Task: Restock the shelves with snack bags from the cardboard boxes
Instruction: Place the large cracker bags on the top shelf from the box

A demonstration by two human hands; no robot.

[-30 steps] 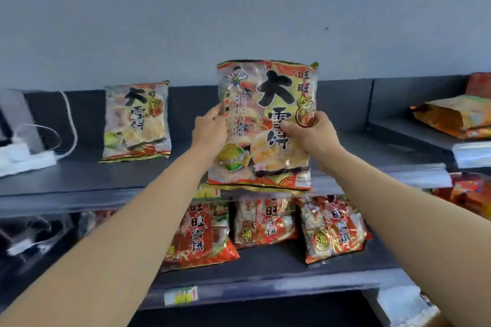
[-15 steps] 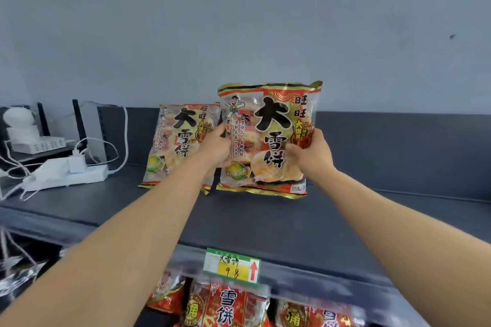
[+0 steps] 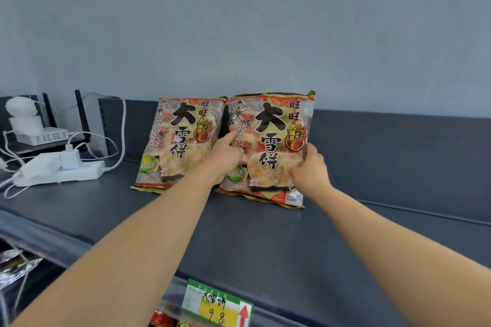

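Two matching snack bags of rice crackers lean against the back of the dark top shelf. The right snack bag stands with its bottom edge on the shelf, held on both sides: my left hand grips its left edge and my right hand grips its right edge. The left snack bag stands beside it, touching it, with no hand on it. No cardboard box is in view.
A white power strip with plugs and cables, and a white router with black antennas, sit at the shelf's left end. A green and yellow price tag hangs on the front edge. Red snack bags show on the shelf below.
Both hands have carried the bag from in front of the shelf to its back and set its bottom edge down beside the bag that stood there. The view has moved closer.
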